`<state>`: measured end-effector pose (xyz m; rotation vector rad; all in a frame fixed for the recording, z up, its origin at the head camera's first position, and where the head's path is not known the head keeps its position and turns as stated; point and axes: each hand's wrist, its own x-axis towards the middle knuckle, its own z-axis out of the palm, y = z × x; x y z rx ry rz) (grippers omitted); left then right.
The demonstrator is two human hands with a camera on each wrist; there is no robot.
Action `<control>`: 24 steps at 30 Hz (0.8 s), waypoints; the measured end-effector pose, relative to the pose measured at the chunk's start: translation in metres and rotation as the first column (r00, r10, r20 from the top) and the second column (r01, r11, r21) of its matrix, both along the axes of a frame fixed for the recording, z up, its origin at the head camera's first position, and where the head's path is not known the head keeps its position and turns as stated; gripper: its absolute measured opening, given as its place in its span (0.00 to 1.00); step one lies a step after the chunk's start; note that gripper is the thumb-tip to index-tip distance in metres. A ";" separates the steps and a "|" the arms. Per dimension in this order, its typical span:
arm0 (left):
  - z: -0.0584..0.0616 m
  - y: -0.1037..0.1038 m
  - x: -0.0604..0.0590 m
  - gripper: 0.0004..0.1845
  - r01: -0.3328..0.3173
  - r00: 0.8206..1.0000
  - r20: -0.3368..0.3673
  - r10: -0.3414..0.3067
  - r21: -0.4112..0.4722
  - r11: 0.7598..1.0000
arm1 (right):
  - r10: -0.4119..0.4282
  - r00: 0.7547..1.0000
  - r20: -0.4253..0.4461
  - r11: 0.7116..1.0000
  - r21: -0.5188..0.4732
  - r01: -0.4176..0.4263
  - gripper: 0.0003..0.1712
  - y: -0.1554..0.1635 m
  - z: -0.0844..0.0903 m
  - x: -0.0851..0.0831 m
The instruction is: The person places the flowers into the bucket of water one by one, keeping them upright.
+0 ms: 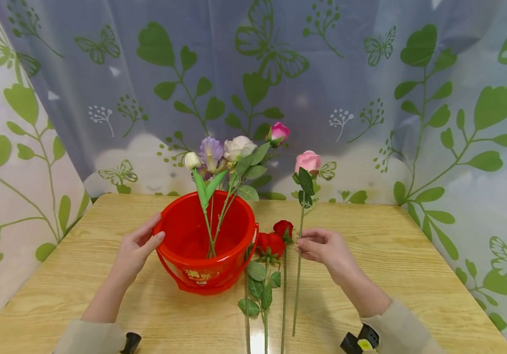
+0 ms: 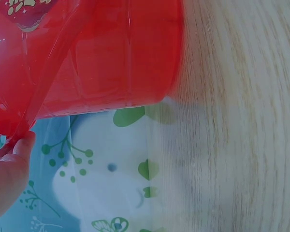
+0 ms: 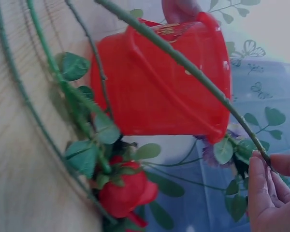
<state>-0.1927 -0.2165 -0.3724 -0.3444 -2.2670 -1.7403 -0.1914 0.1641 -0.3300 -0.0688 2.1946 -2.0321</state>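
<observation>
My left hand (image 1: 136, 248) grips the left rim of a red plastic bucket (image 1: 209, 284), thumb on the near side; in the left wrist view the fingers (image 2: 22, 147) sit by the rim and handle. A pink artificial rose (image 1: 308, 161) stands upright right of the bucket, its stem (image 3: 198, 75) pinched between the thumb and fingers of my right hand (image 1: 328, 250). Inside the bucket lean a white tulip (image 1: 192, 161), a purple iris (image 1: 211, 153), a white rose (image 1: 239, 148) and a bright pink rosebud (image 1: 278, 132).
Red roses (image 1: 273, 244) with long green stems and leaves (image 1: 257, 286) lie on the wooden table (image 1: 59, 295) between the bucket and my right hand. Behind the table hangs a curtain (image 1: 324, 73) printed with green leaves and butterflies.
</observation>
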 end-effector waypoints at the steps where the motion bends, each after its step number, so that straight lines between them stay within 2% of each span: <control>1: 0.000 0.000 0.000 0.27 0.000 1.000 0.001 0.000 -0.003 1.000 | -0.002 1.000 -0.008 1.000 -0.002 0.001 0.18 -0.002 0.003 0.000; 12: 0.001 0.000 0.000 0.27 0.006 1.000 0.001 -0.006 0.004 1.000 | 0.029 0.993 -0.111 0.999 -0.014 -0.031 0.18 -0.019 0.035 -0.005; 24: 0.000 0.000 -0.001 0.26 0.014 1.000 -0.003 -0.014 0.014 1.000 | -0.010 0.956 -0.294 0.985 -0.166 -0.041 0.15 -0.037 0.074 -0.009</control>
